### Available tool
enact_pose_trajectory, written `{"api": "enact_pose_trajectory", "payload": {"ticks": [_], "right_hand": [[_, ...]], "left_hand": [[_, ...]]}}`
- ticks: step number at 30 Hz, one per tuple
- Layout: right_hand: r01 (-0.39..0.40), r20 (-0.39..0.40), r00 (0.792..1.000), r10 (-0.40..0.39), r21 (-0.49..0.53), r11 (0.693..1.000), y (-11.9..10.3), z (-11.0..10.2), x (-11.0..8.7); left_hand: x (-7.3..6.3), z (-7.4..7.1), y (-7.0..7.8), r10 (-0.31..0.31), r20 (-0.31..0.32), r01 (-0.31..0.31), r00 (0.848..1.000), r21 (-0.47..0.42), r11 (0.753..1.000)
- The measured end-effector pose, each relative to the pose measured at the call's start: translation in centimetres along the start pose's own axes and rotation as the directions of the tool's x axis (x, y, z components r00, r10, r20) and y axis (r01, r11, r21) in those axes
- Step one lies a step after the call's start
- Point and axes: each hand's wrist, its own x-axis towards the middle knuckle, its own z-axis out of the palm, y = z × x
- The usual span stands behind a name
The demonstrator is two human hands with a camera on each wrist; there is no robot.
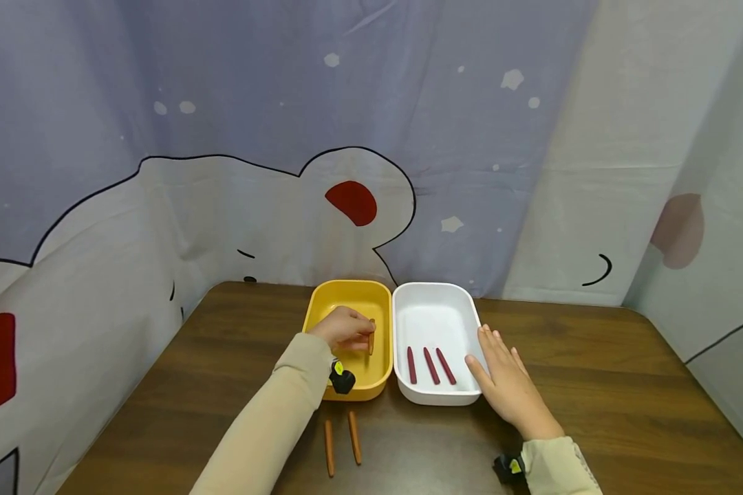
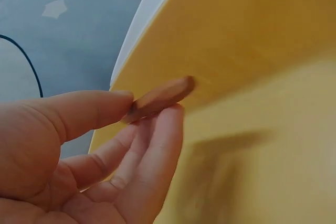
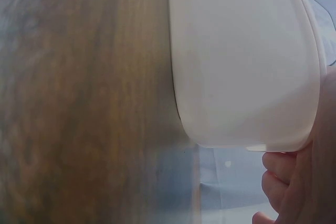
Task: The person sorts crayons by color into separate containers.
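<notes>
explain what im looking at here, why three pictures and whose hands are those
These are three views of one moment, with no machine: a person works with bare hands and wears three cameras. The wide picture comes from the head, looking down at a wooden table. The other two come from the wrists, so they show close-ups.

On the table stand a yellow tray and a white tray, side by side. The left hand is over the yellow tray and pinches an orange-brown stick between thumb and fingers; the left wrist view shows this up close. The right hand rests with straight fingers against the white tray's side. Three dark red sticks lie in the white tray, and two orange-brown sticks lie on the table in front of the yellow tray.
</notes>
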Motion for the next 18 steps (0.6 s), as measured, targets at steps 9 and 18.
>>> {"api": "enact_pose_trajectory", "payload": {"ticks": [9, 18], "right_hand": [[-0.005, 0.001, 1.000, 0.005, -0.002, 1.000, -0.05, -0.01, -0.03], [-0.004, 0.000, 1.000, 0.004, 0.001, 1.000, -0.11, -0.11, -0.08]], "left_hand": [[-0.28, 0.46, 0.13, -0.028, -0.018, 0.028, 0.999, -0.017, 0.999], [-0.52, 0.25, 0.71, 0.022, -0.040, -0.020, 0.999, 0.045, 0.999]]}}
